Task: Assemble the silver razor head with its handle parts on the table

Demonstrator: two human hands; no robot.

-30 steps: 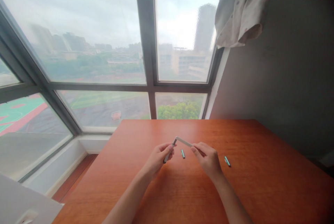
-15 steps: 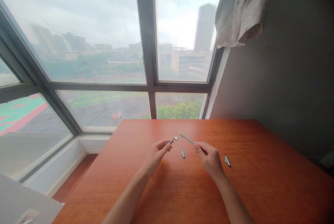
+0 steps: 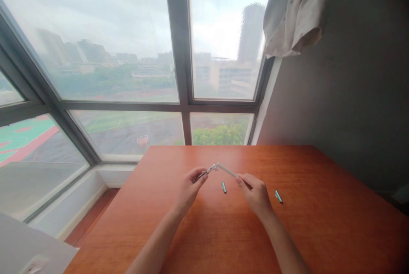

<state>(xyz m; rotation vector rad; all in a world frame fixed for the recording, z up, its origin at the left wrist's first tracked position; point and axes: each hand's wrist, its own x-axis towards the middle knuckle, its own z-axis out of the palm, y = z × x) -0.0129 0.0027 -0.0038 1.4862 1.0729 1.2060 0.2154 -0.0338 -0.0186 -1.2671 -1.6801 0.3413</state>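
My left hand [image 3: 191, 185] is closed around a silver razor handle [image 3: 209, 169], its forked end pointing up and to the right. Between the thumb and fingers of my right hand [image 3: 254, 191] is a slim pale stick [image 3: 227, 169]; it resembles a toothbrush, but its kind is not clear. The stick's far tip meets or overlaps the forked end; whether they touch I cannot tell. Below them, a small green-and-black razor cartridge [image 3: 224, 187] lies on the table. A second similar cartridge [image 3: 278, 196] lies to the right of my right hand.
The reddish-brown wooden table [image 3: 179, 244] reaches to large windows with grey frames [image 3: 183, 108]. A pale shirt [image 3: 294, 14] hangs at the upper right before a dark wall [image 3: 335, 95]. At the left stands a low white ledge [image 3: 79, 201].
The razor handle has moved slightly up and left, with more of its shaft showing. The stick's tip has moved left onto the handle's forked end. Both cartridges stay put.
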